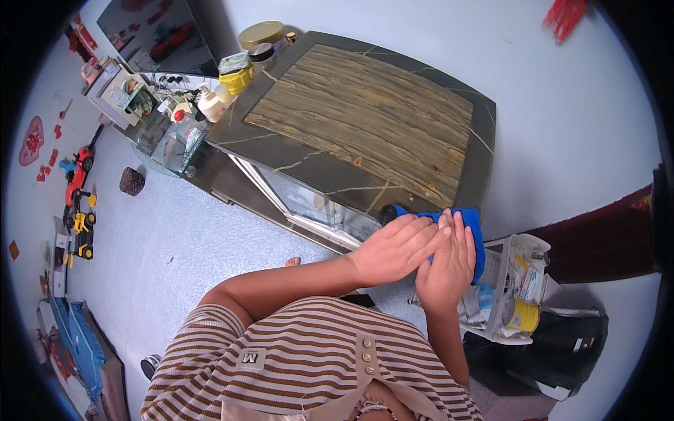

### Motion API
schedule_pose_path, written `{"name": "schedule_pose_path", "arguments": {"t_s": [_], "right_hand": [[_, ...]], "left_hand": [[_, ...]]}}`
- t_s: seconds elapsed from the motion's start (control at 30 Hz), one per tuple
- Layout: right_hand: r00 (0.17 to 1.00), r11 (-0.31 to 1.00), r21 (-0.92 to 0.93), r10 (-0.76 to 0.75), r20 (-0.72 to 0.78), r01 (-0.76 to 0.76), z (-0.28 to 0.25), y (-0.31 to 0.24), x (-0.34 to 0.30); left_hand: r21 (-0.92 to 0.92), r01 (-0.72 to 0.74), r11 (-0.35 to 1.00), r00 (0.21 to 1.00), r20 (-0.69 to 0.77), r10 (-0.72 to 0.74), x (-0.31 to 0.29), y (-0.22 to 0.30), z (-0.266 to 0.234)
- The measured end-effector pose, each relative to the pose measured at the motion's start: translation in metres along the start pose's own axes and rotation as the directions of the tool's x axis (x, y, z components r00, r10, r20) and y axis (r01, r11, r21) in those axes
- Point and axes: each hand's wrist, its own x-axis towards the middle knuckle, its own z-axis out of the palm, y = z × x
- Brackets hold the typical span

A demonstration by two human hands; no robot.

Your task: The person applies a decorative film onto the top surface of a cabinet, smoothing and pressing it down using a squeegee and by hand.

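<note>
My two hands meet over a blue cloth (pixel 476 228) at the near right corner of a dark stone-topped table (pixel 309 165). My left hand (pixel 397 249) reaches in from the left, back upward, its fingertips touching the fingers of my right hand. My right hand (pixel 449 263) presses on the cloth with long, close-set fingers, and blue shows around it. Some cloth also shows beyond my left knuckles, beside a small black rounded thing (pixel 388 213) whose kind I cannot make out. Both palms are hidden.
At the table's far left stand a pump bottle (pixel 210 105), a yellow container (pixel 237 78) and a round tin (pixel 261 34). Beneath the top is a glass-fronted cabinet (pixel 302 200). Right of my hands, a white basket (pixel 500 281) holds a yellow can (pixel 521 314). Toy vehicles (pixel 83 228) line the left wall.
</note>
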Motion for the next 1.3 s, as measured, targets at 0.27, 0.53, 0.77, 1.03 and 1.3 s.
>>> {"name": "schedule_pose_path", "arguments": {"t_s": [0.27,0.53,0.77,1.03,1.3], "right_hand": [[0.997,0.999,-0.009,-0.050,0.051,0.050,0.023,-0.052,0.033],[0.983,0.988,0.070,-0.142,0.116,0.134,0.063,-0.119,0.083],[0.952,0.963,0.124,-0.258,0.166,0.239,0.098,-0.186,0.129],[0.919,0.929,0.047,-0.369,0.140,0.366,0.141,-0.244,0.170],[0.924,0.927,0.047,-0.374,0.077,0.371,0.151,-0.263,0.178]], "left_hand": [[0.007,0.031,0.999,0.999,-0.021,-0.031,-0.033,-0.047,-0.030],[0.050,0.106,0.993,0.994,-0.003,-0.106,-0.074,-0.114,-0.089],[0.084,0.184,0.979,0.982,-0.049,-0.180,-0.114,-0.173,-0.138],[0.111,0.254,0.961,0.966,-0.070,-0.248,-0.147,-0.230,-0.185],[0.126,0.270,0.955,0.962,-0.083,-0.261,-0.150,-0.242,-0.199]]}}
